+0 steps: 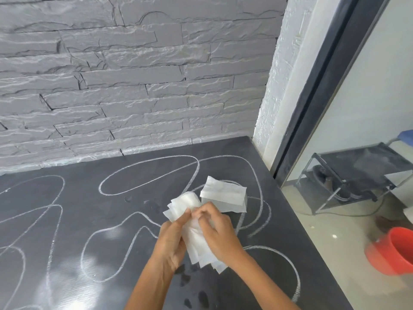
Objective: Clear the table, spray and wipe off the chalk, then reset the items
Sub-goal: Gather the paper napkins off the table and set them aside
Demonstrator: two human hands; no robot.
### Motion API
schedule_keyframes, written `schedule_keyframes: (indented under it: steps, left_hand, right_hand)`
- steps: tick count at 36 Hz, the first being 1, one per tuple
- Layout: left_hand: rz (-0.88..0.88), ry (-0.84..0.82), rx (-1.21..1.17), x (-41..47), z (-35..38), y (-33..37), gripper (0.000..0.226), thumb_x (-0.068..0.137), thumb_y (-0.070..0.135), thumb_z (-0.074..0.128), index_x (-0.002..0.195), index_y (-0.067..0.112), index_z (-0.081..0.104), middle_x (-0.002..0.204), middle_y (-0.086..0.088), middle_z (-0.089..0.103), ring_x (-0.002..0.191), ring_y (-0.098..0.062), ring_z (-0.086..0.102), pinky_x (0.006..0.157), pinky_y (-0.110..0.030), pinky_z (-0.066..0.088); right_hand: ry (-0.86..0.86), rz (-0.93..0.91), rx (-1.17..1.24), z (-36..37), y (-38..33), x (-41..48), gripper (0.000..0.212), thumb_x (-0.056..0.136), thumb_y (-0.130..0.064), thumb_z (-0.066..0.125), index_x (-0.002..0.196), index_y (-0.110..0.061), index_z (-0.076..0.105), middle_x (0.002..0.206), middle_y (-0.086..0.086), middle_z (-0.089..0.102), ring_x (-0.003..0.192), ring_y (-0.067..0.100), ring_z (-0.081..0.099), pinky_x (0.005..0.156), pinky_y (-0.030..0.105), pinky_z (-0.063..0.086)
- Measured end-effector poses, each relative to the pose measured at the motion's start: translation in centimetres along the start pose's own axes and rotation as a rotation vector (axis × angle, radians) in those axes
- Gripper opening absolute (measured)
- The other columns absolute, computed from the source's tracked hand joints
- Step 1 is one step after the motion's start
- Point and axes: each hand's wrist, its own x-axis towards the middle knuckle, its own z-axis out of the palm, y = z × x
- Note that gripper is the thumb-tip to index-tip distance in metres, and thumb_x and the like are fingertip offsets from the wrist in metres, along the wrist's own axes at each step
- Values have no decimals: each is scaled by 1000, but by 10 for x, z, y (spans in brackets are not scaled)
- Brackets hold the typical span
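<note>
While both hands work above the dark bench, the scene reads as follows.

Left hand: the left hand [173,239] grips the white tissues [196,236] from the 9 o'clock side, thumb and fingers closed on the sheets.

Right hand: the right hand [220,231] is pinched on the same tissues from the 3 o'clock side, its fingertips meeting those of the left at the top of the bundle; the two hands are together, touching through the paper.

Tissues: thin, white, slightly see-through sheets, several layered and fanned. Their upper ends stick out toward 11 o'clock beyond the fingers; their lower ends hang toward 6 o'clock below the palms. They are held off the surface, right of centre.

Loose tissue: a folded white tissue [223,195] lies flat on the bench just beyond the hands, toward 1 o'clock, over a chalk loop.

Bench: a dark grey top [78,198] with wood-grain texture, set into a corner against a grey stone-pattern wall [134,74].

Chalk: white chalk lines [147,173] run in wandering loops across almost the whole surface, crisp and unsmeared.

Wet marks: small dark droplets [154,205] sit at 10 o'clock from the hands, and more blotches [196,296] near the forearms.

Floor: a red bucket [393,251] stands at 3 o'clock, below the bench edge, with a dark metal rack [357,175] further back.
</note>
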Motion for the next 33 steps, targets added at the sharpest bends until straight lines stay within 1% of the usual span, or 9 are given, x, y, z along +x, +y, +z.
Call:
schedule_keyframes:
  steps: [3, 6, 9, 12, 18, 24, 27, 29, 33]
  left_hand:
    - [-4, 32, 19, 2, 0, 2, 21, 94, 9, 54, 101, -7, 64, 78, -12, 75, 67, -20, 73, 56, -27, 57]
    - [1, 62, 12, 7, -1, 4, 18, 93, 8, 54, 101, -5, 64, 86, -14, 74, 78, -25, 71, 71, -36, 55]
    - [-6, 64, -6, 10, -3, 7, 17, 93, 9, 54, 98, -2, 65, 89, -15, 73, 84, -28, 67, 80, -39, 53]
    - [0, 49, 7, 15, -6, 8, 17, 93, 13, 54, 90, 3, 67, 76, -9, 75, 73, -24, 69, 73, -37, 54]
    - [-14, -7, 25, 26, -15, 11, 32, 95, 16, 49, 78, 10, 76, 82, -10, 76, 69, -20, 73, 73, -38, 51]
    - [-29, -23, 7, 37, -24, 10, 24, 96, 15, 49, 91, 6, 70, 89, -13, 75, 76, -21, 74, 71, -38, 51]
    - [-30, -28, 5, 39, -27, 10, 25, 97, 17, 48, 94, 8, 71, 95, -12, 75, 83, -21, 74, 69, -35, 54]
    - [-41, -34, -2, 41, -29, 11, 30, 97, 18, 47, 93, 8, 74, 97, -12, 75, 86, -21, 73, 64, -30, 57]
    - [-58, -28, -45, 45, -32, 11, 31, 97, 18, 48, 88, 10, 77, 97, -12, 75, 85, -21, 73, 60, -27, 58]
  right_hand:
    - [112, 57, 18, -14, 16, 19, 10, 91, -12, 51, 84, -17, 56, 87, -7, 68, 88, 4, 62, 77, 15, 46]
    - [181, 134, -82, -31, 42, 46, 6, 91, -11, 53, 88, -13, 58, 89, -8, 63, 88, 7, 59, 77, 9, 43]
    - [220, 209, -196, -46, 68, 73, 7, 91, -11, 53, 88, -16, 57, 90, -6, 61, 89, 10, 56, 79, 19, 44]
    - [194, 277, -306, -58, 92, 96, 6, 91, -11, 54, 89, -16, 58, 92, -4, 60, 91, 14, 57, 77, 22, 41]
    - [178, 408, -524, -83, 123, 130, 11, 92, -12, 54, 93, -5, 62, 97, 10, 65, 90, 26, 60, 74, 32, 47]
    - [17, 387, -705, -81, 132, 153, 36, 90, -18, 60, 60, -15, 40, 82, 12, 50, 80, 30, 54, 68, 35, 42]
    - [-1, 389, -775, -75, 135, 160, 16, 92, -19, 57, 83, -7, 61, 97, 14, 56, 92, 33, 55, 76, 36, 46]
    - [-5, 369, -876, -71, 139, 164, 18, 93, -18, 55, 101, -7, 66, 105, 13, 59, 101, 32, 54, 84, 39, 47]
    - [-31, 350, -996, -64, 142, 165, 17, 95, -16, 50, 102, -8, 63, 109, 10, 60, 103, 28, 54, 86, 39, 45]
